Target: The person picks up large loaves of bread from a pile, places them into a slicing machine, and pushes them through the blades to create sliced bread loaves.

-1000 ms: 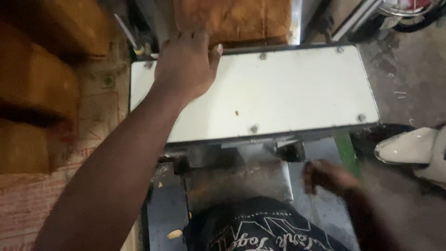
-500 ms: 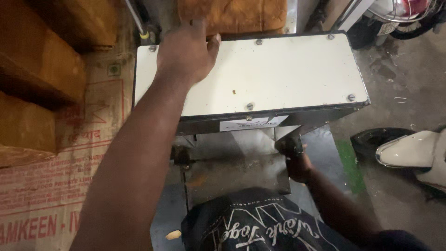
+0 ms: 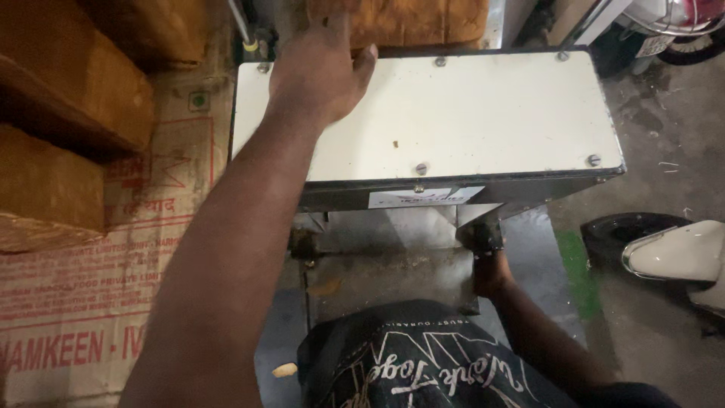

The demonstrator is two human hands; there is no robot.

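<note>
Cardboard boxes (image 3: 68, 302): stacked flat on the far left, brown blocks (image 3: 60, 113) piled on top, right beside the machine. Not touched by either hand.

Left hand (image 3: 321, 72): lay flat on the far left corner of the machine's white lid (image 3: 483, 113), palm down, fingers (image 3: 343, 34) spread and reaching over the back edge. Not wrapped around anything, just pressing or steadying.

White lid: sat level on the grey body, screws showing round its edge, one small crumb near the middle.

Loaf (image 3: 400, 19): brown slab just behind the back edge of the lid, fingertips close to it. Couldn't tell if they actually touched it.

Chute (image 3: 393, 249): bare metal ramp under the front of the machine, sloping down toward the person's lap.

Right hand (image 3: 491, 264): down low at the right front corner, closed around a dark knob or bracket (image 3: 483, 234) under the body. The fingers were hidden in shadow, so how tight the grip was, can't say.

Scooter (image 3: 680, 253): white bodywork parked on the floor to the right, well apart from both hands.

Risk, my guess: if that knob came loose while weight was on the lid, the top could've shifted or tipped. And the right hand was tucked under the machine near the chute, a decent pinch spot if anything dropped.
</note>
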